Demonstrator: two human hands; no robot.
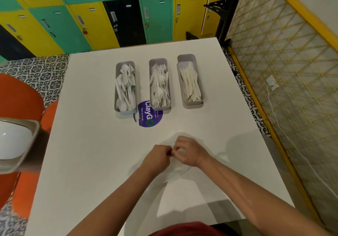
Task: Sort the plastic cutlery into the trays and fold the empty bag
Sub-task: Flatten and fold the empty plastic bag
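Three grey trays stand in a row on the white table [91,144]: the left tray [116,89] holds white spoons, the middle tray [150,74] forks, the right tray [186,57] knives. Nearer to me lies the clear empty plastic bag [180,170], hard to make out against the table. My left hand [157,156] and my right hand [188,150] meet over it, fingers curled. Both pinch the bag's film where the fingertips come together.
A purple round sticker [146,118] lies on the table below the middle tray. Orange chairs [20,96] stand at the left, with a blurred white and grey object [14,142] close to the camera. A yellow lattice screen [285,62] runs along the table's right side.
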